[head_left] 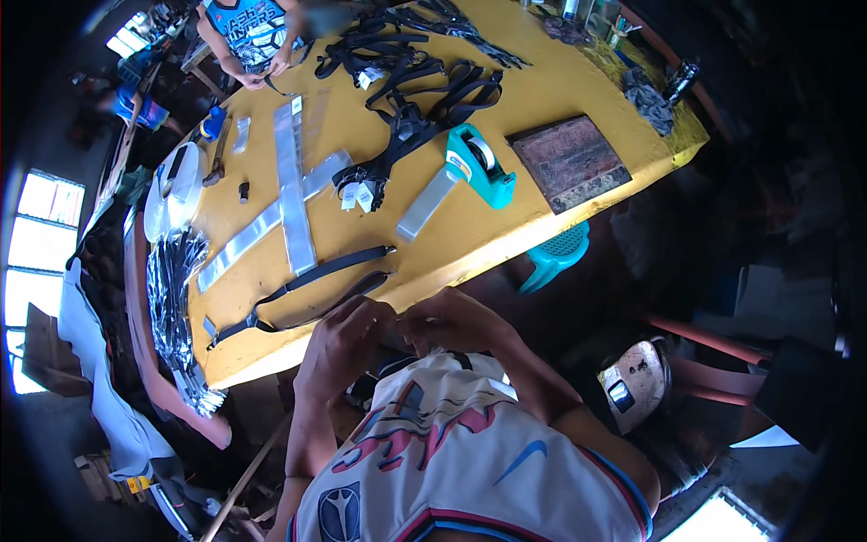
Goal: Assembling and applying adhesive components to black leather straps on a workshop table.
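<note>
Dim workshop with a bright window (pixel 45 221) at far left; a yellow tabletop (pixel 361 239) runs obliquely across the upper field. The left hand (pixel 350 332) and right hand (pixel 454 321) meet just off its near edge, in front of the wearer's white shirt (pixel 424 434). The fingers of both are bent and drawn together; whether they grip anything cannot be told, as the backs of the hands hide the space between. The nearest object, a black strap (pixel 330 267), lies on the tabletop beside the left hand, its two lengths joining toward the left; contact with that hand cannot be determined.

Beyond the strap, two clear strips (pixel 291 172) cross one another. To their right stand a tangled heap of black harnesses (pixel 406 135) with white tags (pixel 358 196), a teal tape dispenser (pixel 497 188) with a further clear strip at its left, and a dark board (pixel 573 163). At the left end are a hammer (pixel 217 155) and a shiny bundle (pixel 174 280). A co-worker (pixel 248 27) in a blue top occupies the far side. A teal stool (pixel 557 255) shows below the near edge.
</note>
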Action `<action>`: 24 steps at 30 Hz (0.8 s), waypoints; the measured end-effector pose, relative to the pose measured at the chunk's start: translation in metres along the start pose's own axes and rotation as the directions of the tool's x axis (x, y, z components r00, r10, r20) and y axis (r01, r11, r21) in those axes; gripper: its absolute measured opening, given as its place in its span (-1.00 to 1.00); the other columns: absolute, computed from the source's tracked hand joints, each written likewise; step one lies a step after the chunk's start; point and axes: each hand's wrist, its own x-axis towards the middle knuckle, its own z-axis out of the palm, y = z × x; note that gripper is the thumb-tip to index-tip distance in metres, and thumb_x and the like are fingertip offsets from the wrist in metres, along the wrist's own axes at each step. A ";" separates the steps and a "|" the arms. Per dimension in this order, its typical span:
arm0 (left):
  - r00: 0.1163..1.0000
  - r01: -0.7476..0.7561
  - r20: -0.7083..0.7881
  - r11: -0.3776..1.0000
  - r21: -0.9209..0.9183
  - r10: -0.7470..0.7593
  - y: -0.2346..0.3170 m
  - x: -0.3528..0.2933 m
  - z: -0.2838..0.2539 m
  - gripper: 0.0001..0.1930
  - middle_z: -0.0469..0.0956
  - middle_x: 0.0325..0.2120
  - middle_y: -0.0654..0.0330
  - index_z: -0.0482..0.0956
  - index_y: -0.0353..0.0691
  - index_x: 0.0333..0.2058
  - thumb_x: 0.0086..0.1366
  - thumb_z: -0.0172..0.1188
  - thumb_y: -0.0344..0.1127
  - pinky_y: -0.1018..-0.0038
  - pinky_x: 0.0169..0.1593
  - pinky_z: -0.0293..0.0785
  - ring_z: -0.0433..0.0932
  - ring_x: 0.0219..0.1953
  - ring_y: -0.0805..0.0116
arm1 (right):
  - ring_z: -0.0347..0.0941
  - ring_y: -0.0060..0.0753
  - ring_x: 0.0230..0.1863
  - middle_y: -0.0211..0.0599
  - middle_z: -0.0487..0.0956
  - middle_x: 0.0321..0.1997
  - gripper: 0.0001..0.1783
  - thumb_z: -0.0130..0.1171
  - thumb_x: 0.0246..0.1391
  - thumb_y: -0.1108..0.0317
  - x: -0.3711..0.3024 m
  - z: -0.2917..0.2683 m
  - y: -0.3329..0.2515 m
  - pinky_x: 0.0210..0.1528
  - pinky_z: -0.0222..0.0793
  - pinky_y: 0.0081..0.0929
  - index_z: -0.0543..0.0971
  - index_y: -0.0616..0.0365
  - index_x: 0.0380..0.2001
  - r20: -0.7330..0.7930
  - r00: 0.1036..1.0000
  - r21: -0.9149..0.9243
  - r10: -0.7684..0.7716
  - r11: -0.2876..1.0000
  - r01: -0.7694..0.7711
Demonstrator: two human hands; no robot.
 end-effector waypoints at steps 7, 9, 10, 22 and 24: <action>0.973 -0.120 -0.198 0.993 0.019 0.121 -0.019 -0.008 0.001 -0.92 0.54 -0.43 0.06 0.52 -0.33 -0.39 0.13 0.21 -0.60 0.31 -0.30 0.50 0.59 -0.36 0.05 | 0.58 -0.56 -0.47 -0.37 0.63 -0.53 -0.69 0.16 0.26 0.18 0.025 0.000 -0.012 -0.38 0.46 -0.52 0.63 0.23 -0.40 0.117 0.993 -0.114 0.025 0.993 -0.011; 0.959 -0.118 -0.265 0.992 -0.036 0.105 -0.028 -0.009 0.004 -0.92 0.54 -0.44 0.06 0.52 -0.34 -0.40 0.12 0.22 -0.60 0.31 -0.32 0.49 0.58 -0.38 0.05 | 0.59 -0.49 -0.48 -0.33 0.64 -0.55 -0.66 0.15 0.27 0.14 0.028 0.009 -0.018 -0.37 0.46 -0.46 0.64 0.21 -0.40 0.046 0.999 -0.138 0.025 0.990 -0.018; 0.953 -0.118 -0.288 0.991 -0.056 0.097 -0.033 -0.009 0.006 -0.93 0.53 -0.46 0.05 0.52 -0.34 -0.40 0.14 0.20 -0.60 0.31 -0.33 0.49 0.57 -0.39 0.05 | 0.60 -0.42 -0.49 -0.28 0.64 -0.56 -0.63 0.13 0.28 0.09 0.030 0.012 -0.021 -0.36 0.45 -0.39 0.65 0.19 -0.39 -0.030 0.999 -0.137 0.028 0.990 -0.032; 0.965 -0.159 -0.221 0.985 -0.060 0.143 -0.085 -0.011 -0.013 -0.91 0.46 -0.50 0.08 0.53 -0.23 -0.39 0.29 0.14 -0.38 0.20 -0.42 0.45 0.54 -0.43 0.00 | 0.62 -0.51 -0.29 -0.23 0.69 -0.32 -0.72 0.16 0.12 0.54 0.061 0.042 -0.033 -0.22 0.50 -0.51 0.65 0.25 -0.08 -0.182 0.981 -0.180 -0.062 0.983 0.029; 0.954 -0.208 -0.232 0.977 -0.050 0.192 -0.097 -0.014 -0.020 -0.90 0.47 -0.48 0.08 0.55 -0.22 -0.32 0.34 0.13 -0.34 0.19 -0.43 0.43 0.53 -0.44 0.00 | 0.60 -0.53 -0.30 -0.27 0.69 -0.37 -0.81 0.17 0.15 0.50 0.071 0.048 -0.042 -0.21 0.48 -0.52 0.66 0.27 -0.17 -0.190 0.981 -0.145 -0.039 0.989 0.012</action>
